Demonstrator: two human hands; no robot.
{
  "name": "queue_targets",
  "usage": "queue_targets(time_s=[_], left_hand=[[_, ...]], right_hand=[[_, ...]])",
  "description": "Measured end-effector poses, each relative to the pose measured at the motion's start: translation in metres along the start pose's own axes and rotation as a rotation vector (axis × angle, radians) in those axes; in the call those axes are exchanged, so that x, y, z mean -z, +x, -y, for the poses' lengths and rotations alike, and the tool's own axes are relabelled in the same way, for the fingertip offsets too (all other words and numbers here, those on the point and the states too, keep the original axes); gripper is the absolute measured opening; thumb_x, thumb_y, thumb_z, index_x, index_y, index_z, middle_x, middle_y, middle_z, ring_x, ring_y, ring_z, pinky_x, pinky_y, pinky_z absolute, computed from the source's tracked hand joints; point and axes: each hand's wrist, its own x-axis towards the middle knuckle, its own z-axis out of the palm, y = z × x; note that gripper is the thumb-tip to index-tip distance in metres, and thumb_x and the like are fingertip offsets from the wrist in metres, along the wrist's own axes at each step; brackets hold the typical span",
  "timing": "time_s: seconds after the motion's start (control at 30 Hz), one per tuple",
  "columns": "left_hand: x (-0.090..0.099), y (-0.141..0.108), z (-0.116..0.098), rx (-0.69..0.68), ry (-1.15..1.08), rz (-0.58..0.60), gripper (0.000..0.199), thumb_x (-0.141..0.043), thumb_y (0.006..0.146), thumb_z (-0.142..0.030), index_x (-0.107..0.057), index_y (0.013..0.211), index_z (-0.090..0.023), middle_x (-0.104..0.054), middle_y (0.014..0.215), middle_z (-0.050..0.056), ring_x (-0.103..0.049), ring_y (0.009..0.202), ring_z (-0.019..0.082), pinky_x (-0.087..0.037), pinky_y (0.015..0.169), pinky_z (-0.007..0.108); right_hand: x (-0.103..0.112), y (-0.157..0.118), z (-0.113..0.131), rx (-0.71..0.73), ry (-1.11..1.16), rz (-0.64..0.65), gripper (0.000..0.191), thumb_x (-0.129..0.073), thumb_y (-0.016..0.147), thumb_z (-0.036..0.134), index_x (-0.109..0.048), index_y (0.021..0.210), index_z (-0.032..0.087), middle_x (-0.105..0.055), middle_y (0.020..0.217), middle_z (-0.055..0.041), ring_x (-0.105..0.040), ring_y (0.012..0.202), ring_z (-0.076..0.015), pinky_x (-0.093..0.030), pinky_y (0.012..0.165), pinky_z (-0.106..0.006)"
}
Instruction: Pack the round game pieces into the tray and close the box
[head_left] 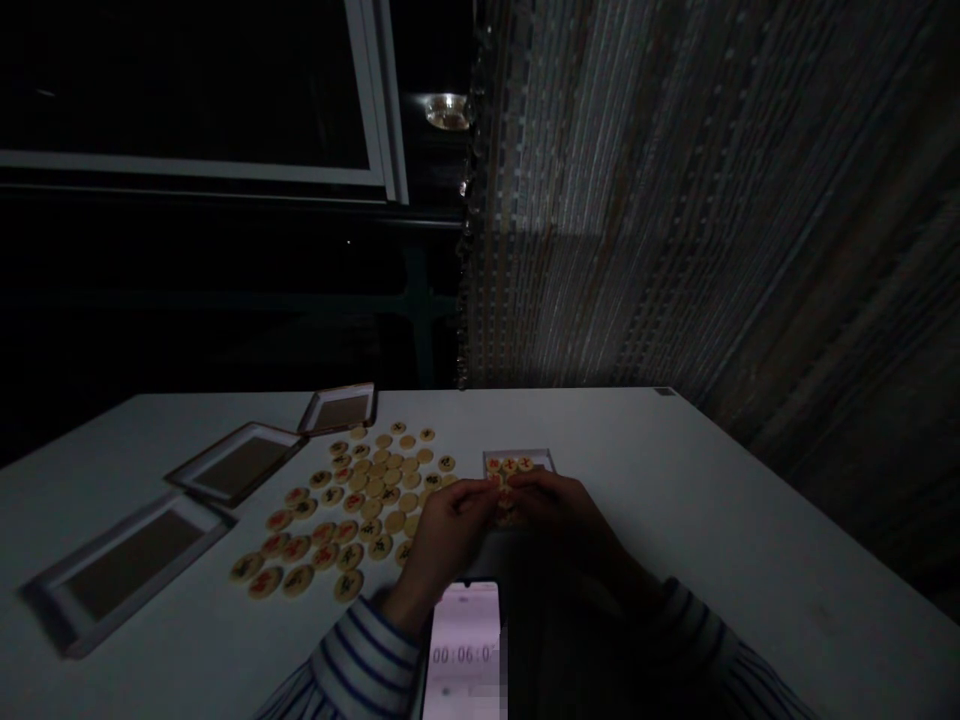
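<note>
A small box [517, 455] on the white table holds several round pieces with red characters [510, 464]. My left hand [451, 530] reaches over its left side, thumb and fingers pinched together at a red-marked piece. Over the box's right side is my right hand [566, 515], its fingers closed near the pieces; what they hold, if anything, is hidden in the dark. Many loose round wooden pieces [371, 487] lie spread left of my hands, some with red or black characters, some plain side up.
Three shallow trays or lids stand to the left: near [131, 570], middle [236, 463] and far [339, 409]. A lit phone [463, 650] showing a timer lies on the table [675, 520] below my hands. Behind the table hangs a bead-like curtain [600, 200].
</note>
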Motion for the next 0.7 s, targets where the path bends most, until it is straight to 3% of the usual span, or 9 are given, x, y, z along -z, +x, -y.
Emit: queue_targets(time_s=[0.5, 0.7], left_hand=[[0.0005, -0.0015, 0.0016, 0.072, -0.143, 0.028, 0.024, -0.067, 0.064, -0.029, -0.065, 0.08, -0.011, -0.068, 0.07, 0.005, -0.061, 0.064, 0.012, -0.046, 0.061, 0.021], [-0.0006, -0.0026, -0.0021, 0.114, -0.209, -0.002, 0.025, -0.069, 0.062, -0.027, -0.065, 0.081, -0.01, -0.068, 0.069, 0.005, -0.061, 0.063, 0.012, -0.047, 0.06, 0.02]], right_hand=[[-0.0005, -0.0028, 0.007, 0.161, -0.199, -0.028, 0.02, -0.052, 0.079, 0.031, -0.064, 0.092, 0.021, -0.067, 0.09, -0.0045, -0.061, 0.082, -0.0175, -0.048, 0.073, -0.03], [-0.0009, -0.0026, 0.0013, 0.369, -0.333, 0.002, 0.027, -0.053, 0.079, 0.031, -0.059, 0.102, 0.019, -0.064, 0.098, -0.0077, -0.058, 0.089, -0.0188, -0.045, 0.078, -0.033]])
